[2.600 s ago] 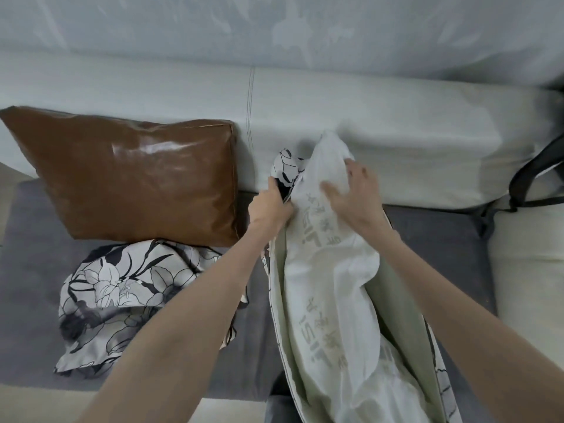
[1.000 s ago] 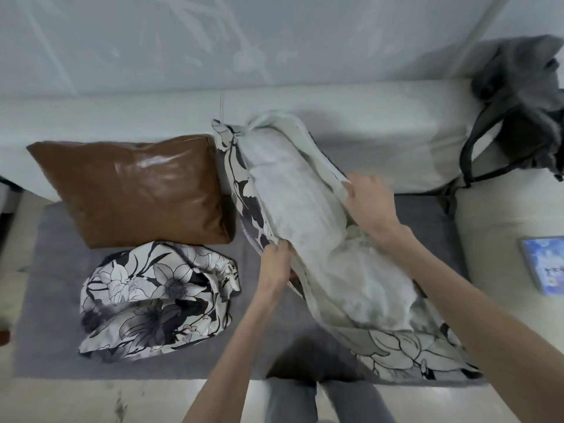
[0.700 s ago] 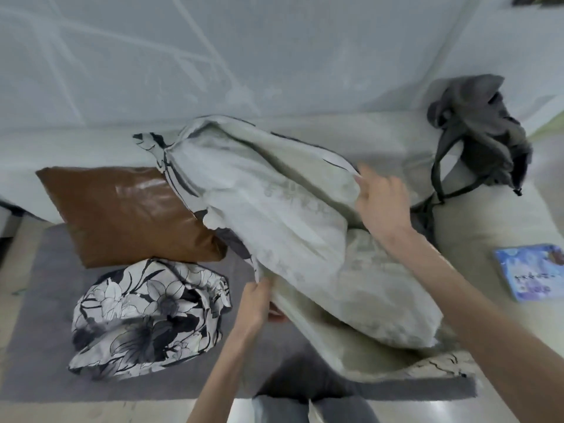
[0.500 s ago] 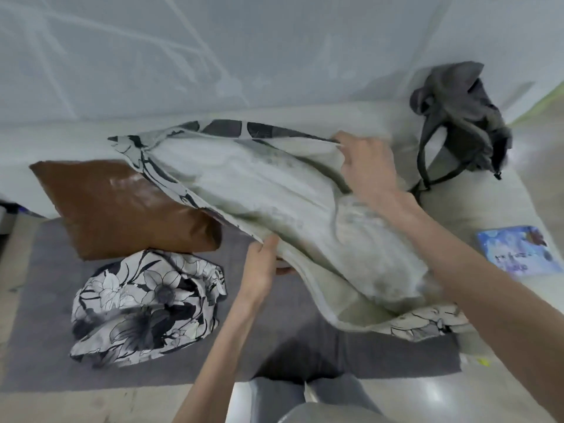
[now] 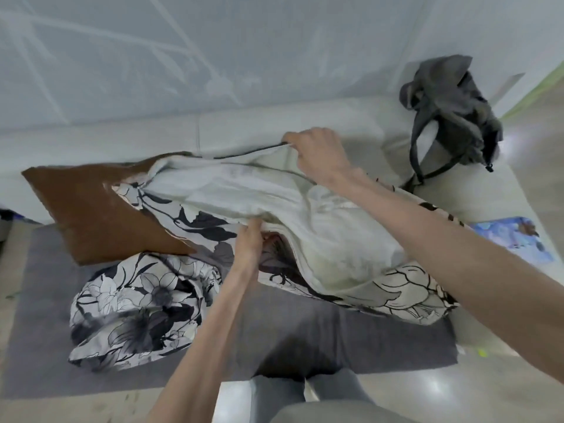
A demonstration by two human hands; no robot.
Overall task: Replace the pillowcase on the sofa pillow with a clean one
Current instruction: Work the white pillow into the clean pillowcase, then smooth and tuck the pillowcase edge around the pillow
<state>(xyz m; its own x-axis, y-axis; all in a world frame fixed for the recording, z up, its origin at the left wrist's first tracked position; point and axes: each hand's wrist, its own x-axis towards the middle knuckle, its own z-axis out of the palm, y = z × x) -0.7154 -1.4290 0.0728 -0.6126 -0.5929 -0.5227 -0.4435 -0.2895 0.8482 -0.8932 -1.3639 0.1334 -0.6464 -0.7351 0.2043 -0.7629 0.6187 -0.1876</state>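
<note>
Head view: clean case half on, opening not yet closed

Head view looks down on the sofa [image 5: 305, 120], whose grey seat pad [image 5: 351, 340] carries everything. Across it, under both grips, lies the white pillow [image 5: 244, 190], most of it inside a flowered pillowcase [image 5: 396, 297] whose long mouth gapes, so the white filling shows along its length. Left of the left grip sit a brown cushion [image 5: 91, 209] and, nearer the person, a second flowered case [image 5: 137, 309] crumpled in a heap, apparently the one taken off. Beyond the right grip, a dark bag [image 5: 451, 111] rests on the sofa arm.

The right hand [image 5: 317, 154] is pinched on the far edge of the opening, lifting it. The left hand [image 5: 248, 239] is closed on the near edge, its fingertips tucked under the cloth.

Judging from this, the insert is in; closing the mouth, plumping and setting the pillow back remain.
</note>
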